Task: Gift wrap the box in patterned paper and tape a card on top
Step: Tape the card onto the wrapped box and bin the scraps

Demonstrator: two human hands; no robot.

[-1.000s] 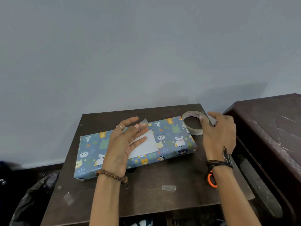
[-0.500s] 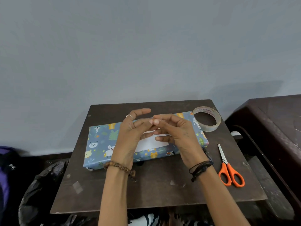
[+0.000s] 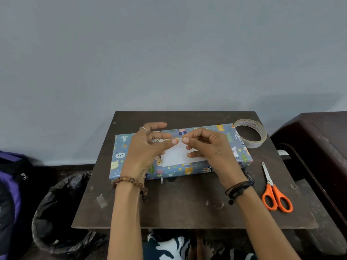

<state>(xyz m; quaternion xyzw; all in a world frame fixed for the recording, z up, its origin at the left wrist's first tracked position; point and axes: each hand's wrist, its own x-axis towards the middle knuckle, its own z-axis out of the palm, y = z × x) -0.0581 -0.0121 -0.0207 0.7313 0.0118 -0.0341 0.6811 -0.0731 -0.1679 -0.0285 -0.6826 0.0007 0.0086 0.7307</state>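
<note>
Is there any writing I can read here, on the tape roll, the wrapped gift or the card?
Tape roll: red print runs round the inside of its core, seemingly "WONDER" repeated, but too blurred to be sure.
Wrapped box: only cartoon animals and leaves; a small dark mark at its right end is too small to read.
White card: no writing visible on the part that shows.
Scissors: no label visible.

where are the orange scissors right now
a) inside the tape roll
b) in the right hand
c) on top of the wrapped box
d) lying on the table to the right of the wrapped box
d: the orange scissors lie flat on the table, right of the wrapped box and nearer than the tape roll, while both the left hand and right hand pinch a strip of tape over the box.
</note>
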